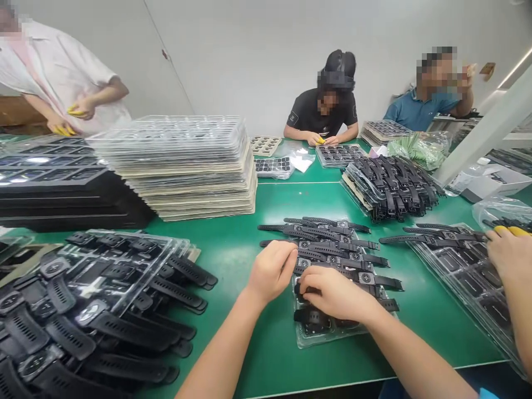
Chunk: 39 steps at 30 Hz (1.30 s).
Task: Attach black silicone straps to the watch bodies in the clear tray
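Observation:
Smartwatches with black straps [332, 249] lie in rows across a clear plastic tray [307, 341] in front of me. My left hand [272, 271] is closed at the tray's left side, by the strap ends; whatever its fingers hold is hidden. My right hand [334, 291] reaches over the lower part of the tray. Its fingers are bent round the dark strap of a smartwatch [298, 287], partly covered by the hand. Below it, a watch with a curled strap [311, 317] sits in the tray's front row.
Strapped watches pile on trays at left [83, 310] and at back right [394, 185]. A tall tray stack [178, 172] stands behind. At right, a co-worker's hand with yellow finger covers [507, 249] is over another tray [453, 266]. Other people sit or stand across the green table [233, 249].

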{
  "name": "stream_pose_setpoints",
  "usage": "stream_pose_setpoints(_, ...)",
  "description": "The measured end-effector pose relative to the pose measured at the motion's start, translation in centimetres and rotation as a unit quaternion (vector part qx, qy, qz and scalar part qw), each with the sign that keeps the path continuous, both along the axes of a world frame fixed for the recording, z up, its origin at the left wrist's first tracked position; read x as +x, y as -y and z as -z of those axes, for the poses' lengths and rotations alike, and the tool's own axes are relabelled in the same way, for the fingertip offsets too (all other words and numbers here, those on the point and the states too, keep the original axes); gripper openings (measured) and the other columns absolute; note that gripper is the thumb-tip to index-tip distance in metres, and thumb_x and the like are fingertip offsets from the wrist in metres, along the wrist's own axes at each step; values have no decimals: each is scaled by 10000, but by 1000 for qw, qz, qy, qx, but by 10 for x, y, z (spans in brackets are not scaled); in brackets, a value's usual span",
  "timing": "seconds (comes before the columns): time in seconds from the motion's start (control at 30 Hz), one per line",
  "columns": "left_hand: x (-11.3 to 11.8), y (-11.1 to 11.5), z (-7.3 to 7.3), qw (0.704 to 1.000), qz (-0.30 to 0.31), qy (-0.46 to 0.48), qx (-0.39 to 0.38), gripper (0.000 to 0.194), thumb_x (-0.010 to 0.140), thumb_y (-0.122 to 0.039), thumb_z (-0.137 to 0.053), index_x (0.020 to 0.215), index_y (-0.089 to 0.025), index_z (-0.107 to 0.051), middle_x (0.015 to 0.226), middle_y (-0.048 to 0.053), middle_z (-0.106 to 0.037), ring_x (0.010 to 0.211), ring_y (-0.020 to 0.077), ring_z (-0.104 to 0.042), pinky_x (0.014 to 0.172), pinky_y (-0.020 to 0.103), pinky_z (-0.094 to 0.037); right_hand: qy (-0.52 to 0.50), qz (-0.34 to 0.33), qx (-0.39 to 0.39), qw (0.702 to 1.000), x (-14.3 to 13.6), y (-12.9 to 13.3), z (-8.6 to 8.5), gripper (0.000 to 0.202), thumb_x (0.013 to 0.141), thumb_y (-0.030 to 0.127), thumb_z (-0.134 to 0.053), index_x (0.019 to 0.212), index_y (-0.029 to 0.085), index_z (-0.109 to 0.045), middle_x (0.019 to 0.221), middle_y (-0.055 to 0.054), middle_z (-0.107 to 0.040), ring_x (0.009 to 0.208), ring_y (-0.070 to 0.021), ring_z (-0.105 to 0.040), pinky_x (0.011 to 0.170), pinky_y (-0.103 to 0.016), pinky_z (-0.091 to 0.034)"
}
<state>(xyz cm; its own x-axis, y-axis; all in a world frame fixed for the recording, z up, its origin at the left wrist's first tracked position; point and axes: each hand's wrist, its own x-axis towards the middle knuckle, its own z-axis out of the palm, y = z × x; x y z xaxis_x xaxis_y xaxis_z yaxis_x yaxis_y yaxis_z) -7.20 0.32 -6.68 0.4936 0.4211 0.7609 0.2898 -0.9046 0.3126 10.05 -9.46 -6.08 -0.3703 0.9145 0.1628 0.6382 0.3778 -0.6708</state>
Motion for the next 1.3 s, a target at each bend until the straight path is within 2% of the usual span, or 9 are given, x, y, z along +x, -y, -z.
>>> stream_pose_setpoints(0.17,0,2,-2,1000,-4,-8,-12,168,994,-147,-488,944,-189,-643,830,53,-716,767,185,-641,708,311,-527,47,-2,-19,999,2,-1,-7,185,868,37,-654,861,200,-742,892,-34,-713,840,-212,-678,795,-323,-556)
stream_pose_setpoints(0.27,0,2,-3,1000,-4,-8,-12,174,997,-156,-485,945,-191,-647,835,52,-723,774,185,-643,715,313,-524,60,-7,-15,998,9,2,-16,144,906,140,-695,980,232,-777,1096,-61,-731,1010,-237,-678,902,-340,-539)
stream_pose_setpoints(0.37,0,3,-3,1000,1,-3,-11,172,996,-151,-490,938,-186,-647,828,54,-720,766,185,-635,710,316,-518,122,74,3,990,28,11,-30,156,965,255,-671,1084,266,-771,1227,-56,-711,1167,-247,-627,1000,-350,-491)
stream_pose_setpoints(0.47,0,4,-4,1000,9,2,-8,165,992,-136,-497,936,-184,-646,827,55,-722,771,185,-632,714,317,-518,280,164,-65,944,47,22,-39,159,992,269,-623,955,264,-778,998,-29,-758,983,-233,-687,823,-332,-533)
stream_pose_setpoints(0.6,3,5,-2,1000,19,0,-6,164,986,-130,-500,927,-185,-644,823,56,-726,779,185,-640,718,314,-527,369,190,-126,901,51,30,-31,100,902,221,-720,817,217,-772,894,-61,-762,879,-283,-714,652,-336,-514)
stream_pose_setpoints(0.9,8,7,5,999,16,-24,-17,210,990,-142,-479,871,-198,-643,770,46,-722,729,183,-636,671,315,-513,426,229,-140,864,44,27,-17,141,839,255,-804,771,141,-758,888,-166,-762,961,-354,-692,622,-337,-486)
stream_pose_setpoints(1.03,7,7,5,999,21,-25,-22,203,982,-135,-490,866,-193,-646,780,50,-729,733,187,-635,672,322,-509,425,212,-122,871,48,28,-20,197,857,248,-790,696,165,-712,856,-118,-757,917,-322,-683,663,-345,-458)
stream_pose_setpoints(1.17,7,8,4,999,25,-15,-35,195,980,-133,-495,879,-194,-650,784,48,-731,731,186,-630,672,324,-509,425,212,-84,876,50,35,-36,146,931,180,-693,785,184,-679,789,-63,-731,832,-280,-653,666,-344,-399)
stream_pose_setpoints(1.3,6,12,-9,998,23,8,-53,144,980,-168,-524,1023,-192,-659,907,67,-751,843,204,-661,771,358,-537,413,213,96,880,52,38,-69,180,935,111,-639,784,210,-626,733,-33,-676,742,-251,-588,655,-347,-335)
